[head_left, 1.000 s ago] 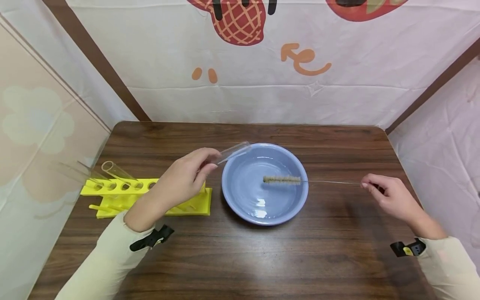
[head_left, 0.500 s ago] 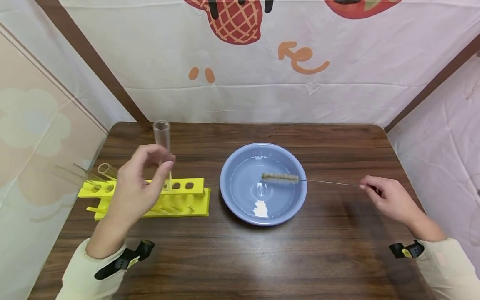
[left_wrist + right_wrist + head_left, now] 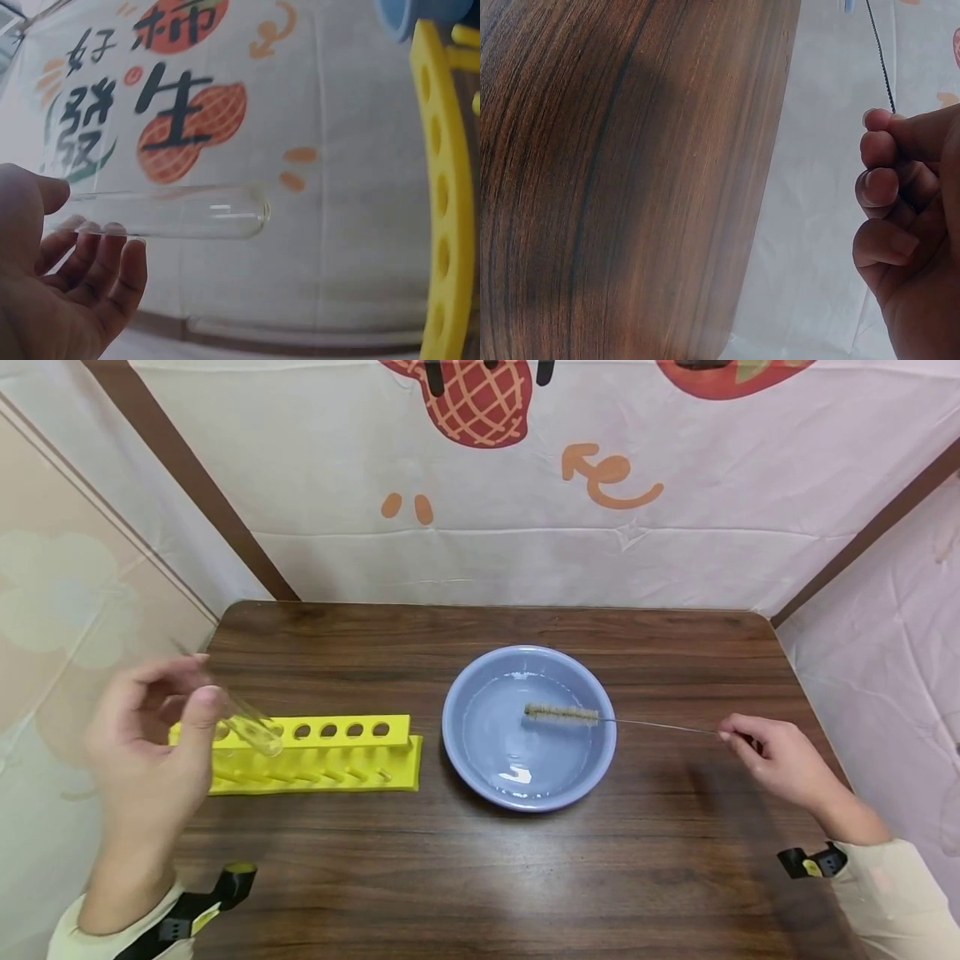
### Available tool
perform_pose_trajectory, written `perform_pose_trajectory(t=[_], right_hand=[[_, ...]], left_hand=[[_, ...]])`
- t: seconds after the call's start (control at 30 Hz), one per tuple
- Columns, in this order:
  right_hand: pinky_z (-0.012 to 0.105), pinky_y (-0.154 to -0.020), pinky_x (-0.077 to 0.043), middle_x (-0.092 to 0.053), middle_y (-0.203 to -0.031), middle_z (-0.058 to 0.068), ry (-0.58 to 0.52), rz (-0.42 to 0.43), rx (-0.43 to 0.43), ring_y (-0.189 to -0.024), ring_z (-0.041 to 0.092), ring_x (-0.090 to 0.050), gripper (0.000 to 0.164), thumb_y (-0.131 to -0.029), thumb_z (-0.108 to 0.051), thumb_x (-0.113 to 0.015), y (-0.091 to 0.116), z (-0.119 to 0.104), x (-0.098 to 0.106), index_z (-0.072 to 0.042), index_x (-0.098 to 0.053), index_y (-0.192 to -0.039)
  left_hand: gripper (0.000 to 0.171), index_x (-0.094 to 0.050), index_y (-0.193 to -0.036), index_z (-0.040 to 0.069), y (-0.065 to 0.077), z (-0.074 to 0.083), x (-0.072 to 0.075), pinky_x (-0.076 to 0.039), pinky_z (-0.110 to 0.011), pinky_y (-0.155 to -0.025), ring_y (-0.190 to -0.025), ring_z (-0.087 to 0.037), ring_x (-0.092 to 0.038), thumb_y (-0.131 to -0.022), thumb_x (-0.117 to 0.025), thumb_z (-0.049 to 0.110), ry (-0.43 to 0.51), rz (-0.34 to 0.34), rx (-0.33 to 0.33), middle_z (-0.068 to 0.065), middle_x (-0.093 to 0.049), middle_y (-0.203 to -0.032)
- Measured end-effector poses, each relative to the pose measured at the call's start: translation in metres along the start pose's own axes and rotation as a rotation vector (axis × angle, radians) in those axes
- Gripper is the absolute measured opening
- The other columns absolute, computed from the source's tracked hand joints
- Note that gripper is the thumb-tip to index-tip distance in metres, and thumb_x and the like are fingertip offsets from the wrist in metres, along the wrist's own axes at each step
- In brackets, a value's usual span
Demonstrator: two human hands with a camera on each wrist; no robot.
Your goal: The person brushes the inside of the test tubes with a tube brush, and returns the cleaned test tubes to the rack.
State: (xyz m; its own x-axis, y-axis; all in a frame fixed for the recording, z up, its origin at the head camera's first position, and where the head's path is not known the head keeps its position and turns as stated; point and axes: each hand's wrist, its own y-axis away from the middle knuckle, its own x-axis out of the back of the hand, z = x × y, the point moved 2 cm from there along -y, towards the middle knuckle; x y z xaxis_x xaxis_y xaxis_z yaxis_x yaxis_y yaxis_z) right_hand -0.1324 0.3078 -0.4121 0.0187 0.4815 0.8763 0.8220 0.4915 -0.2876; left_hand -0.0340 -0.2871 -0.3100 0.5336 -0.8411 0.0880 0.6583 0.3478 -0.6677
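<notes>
A clear glass test tube (image 3: 217,214) is held between the thumb and fingers of my left hand (image 3: 153,727). In the head view the tube slants, its rounded end low in front of the left part of the yellow test tube rack (image 3: 382,764). That hand hides the rack's left end. My right hand (image 3: 780,760) pinches the twisted wire handle of a test tube brush (image 3: 562,714). The bristle head is over the blue basin (image 3: 455,756), which contains water; whether it touches the water I cannot tell. In the right wrist view only the brush's wire (image 3: 881,60) shows.
Everything stands on a dark wood table (image 3: 540,885). The basin is right of the rack, around the middle. Printed white cloth (image 3: 322,485) hangs behind the table and at both sides.
My left hand has moved left from the basin's rim, across the rack to its left end, holding a test tube that was upright midway and is now slanted. The right hand and brush stay nearly still.
</notes>
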Motion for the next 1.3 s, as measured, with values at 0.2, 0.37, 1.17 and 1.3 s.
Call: perform_pose_trajectory(t=[0.2, 0.37, 1.17, 1.3], right_hand=[[0.018, -0.051, -0.033, -0.055, -0.070, -0.012, 0.011, 0.014, 0.000, -0.055, -0.002, -0.039, 0.025, -0.086, 0.011, -0.071, 0.001, 0.001, 0.001, -0.014, -0.069, -0.089], [0.018, -0.050, -0.033, -0.054, -0.069, -0.012, 0.016, 0.012, 0.001, -0.055, -0.002, -0.039, 0.025, -0.086, 0.011, -0.071, 0.001, 0.000, 0.002, -0.014, -0.069, -0.089], [0.020, -0.049, -0.032, -0.052, -0.066, -0.009, 0.032, -0.009, 0.005, -0.054, -0.002, -0.037, 0.025, -0.087, 0.009, -0.071, -0.003, -0.004, 0.001, -0.015, -0.068, -0.089], [0.020, -0.049, -0.032, -0.052, -0.066, -0.010, 0.037, -0.003, 0.006, -0.054, -0.002, -0.037, 0.025, -0.086, 0.010, -0.071, -0.003, -0.005, 0.001, -0.015, -0.067, -0.089]], left_hand=[[0.026, -0.064, -0.113, -0.018, -0.001, 0.002, 0.026, -0.052, -0.014, -0.072, -0.075, -0.011, -0.062, -0.088, -0.066, -0.010, 0.076, 0.147, 0.041, -0.008, -0.061, -0.091], [0.028, -0.063, -0.116, -0.016, 0.004, -0.005, 0.040, -0.051, -0.014, -0.073, -0.075, -0.009, -0.062, -0.089, -0.065, -0.010, 0.007, 0.217, 0.068, -0.007, -0.060, -0.092], [0.026, -0.070, -0.109, -0.011, 0.031, -0.047, 0.031, -0.044, -0.001, -0.073, -0.090, 0.013, -0.058, -0.092, -0.074, 0.009, -0.594, 0.220, 0.089, 0.031, -0.053, -0.098], [0.028, -0.069, -0.110, -0.012, 0.033, -0.050, 0.029, -0.044, -0.001, -0.074, -0.091, 0.013, -0.057, -0.092, -0.075, 0.010, -0.597, 0.231, 0.079, 0.032, -0.052, -0.098]])
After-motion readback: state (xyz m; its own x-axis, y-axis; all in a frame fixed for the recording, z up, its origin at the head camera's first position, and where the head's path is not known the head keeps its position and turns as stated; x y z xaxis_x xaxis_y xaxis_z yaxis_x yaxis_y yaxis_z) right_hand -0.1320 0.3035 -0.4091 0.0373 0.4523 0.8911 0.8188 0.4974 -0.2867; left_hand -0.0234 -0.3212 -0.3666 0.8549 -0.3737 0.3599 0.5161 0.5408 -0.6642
